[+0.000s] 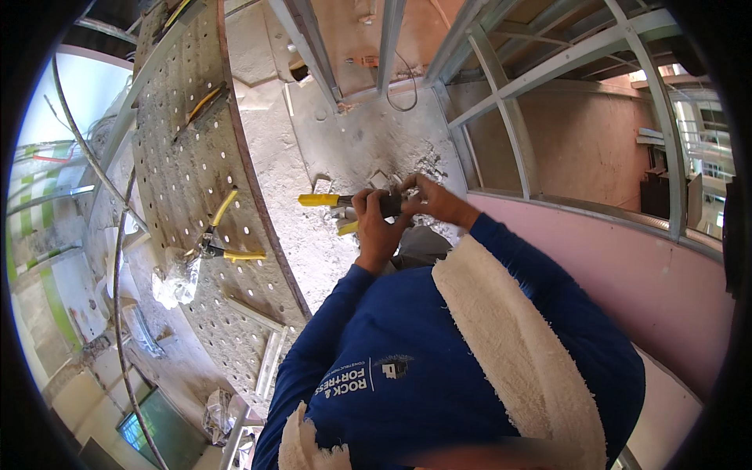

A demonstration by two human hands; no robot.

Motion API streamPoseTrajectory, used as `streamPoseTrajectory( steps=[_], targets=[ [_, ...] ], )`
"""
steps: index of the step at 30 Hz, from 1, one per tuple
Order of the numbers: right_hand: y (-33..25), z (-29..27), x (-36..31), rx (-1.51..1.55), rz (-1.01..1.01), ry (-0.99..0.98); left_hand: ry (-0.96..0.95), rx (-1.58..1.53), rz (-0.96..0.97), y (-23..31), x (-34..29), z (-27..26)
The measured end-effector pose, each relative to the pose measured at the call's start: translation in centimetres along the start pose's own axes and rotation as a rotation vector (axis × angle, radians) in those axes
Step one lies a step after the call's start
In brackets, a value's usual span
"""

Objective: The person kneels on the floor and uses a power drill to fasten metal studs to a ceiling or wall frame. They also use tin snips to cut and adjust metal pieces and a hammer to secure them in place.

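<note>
In front of my chest, my left hand (379, 229) is closed around a plier-like tool with yellow handles (318, 200). Its two grips spread out to the left, and the dark head (389, 205) lies between my hands. The fingers of my right hand (435, 202) are pinched together at that head; whatever sits in their tips is too small and hidden to make out. To the left, yellow-handled snips (211, 247) rest with their handles apart on a perforated metal plank (176, 168), beside crumpled clear plastic (174, 283).
Farther along the plank lies a yellow-and-black tool (205, 103). Metal studs (392, 43) rise ahead, with an orange tool (363, 60) between them. A pink wall panel (603, 262) under a metal frame stands close on my right. Rubble (427, 164) covers part of the dusty floor. Cables hang at left.
</note>
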State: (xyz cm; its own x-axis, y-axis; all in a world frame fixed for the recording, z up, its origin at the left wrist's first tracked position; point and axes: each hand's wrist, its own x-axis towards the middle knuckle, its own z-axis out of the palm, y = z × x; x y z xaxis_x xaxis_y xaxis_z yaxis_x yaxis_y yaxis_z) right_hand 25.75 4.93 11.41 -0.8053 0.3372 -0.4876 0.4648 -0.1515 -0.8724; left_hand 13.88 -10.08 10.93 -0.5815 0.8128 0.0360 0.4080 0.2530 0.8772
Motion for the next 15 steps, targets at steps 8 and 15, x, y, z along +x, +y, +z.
streamPoseTrajectory(
  steps=[8,15],
  targets=[
    [-1.6,5.9,1.0,0.221,-0.269,0.269,-0.111,-0.061,0.127,1.9,2.0,-4.0],
    [-4.9,2.8,-0.6,0.199,-0.151,0.283,-0.154,0.311,0.271,3.0,5.2,-11.9]
  ],
)
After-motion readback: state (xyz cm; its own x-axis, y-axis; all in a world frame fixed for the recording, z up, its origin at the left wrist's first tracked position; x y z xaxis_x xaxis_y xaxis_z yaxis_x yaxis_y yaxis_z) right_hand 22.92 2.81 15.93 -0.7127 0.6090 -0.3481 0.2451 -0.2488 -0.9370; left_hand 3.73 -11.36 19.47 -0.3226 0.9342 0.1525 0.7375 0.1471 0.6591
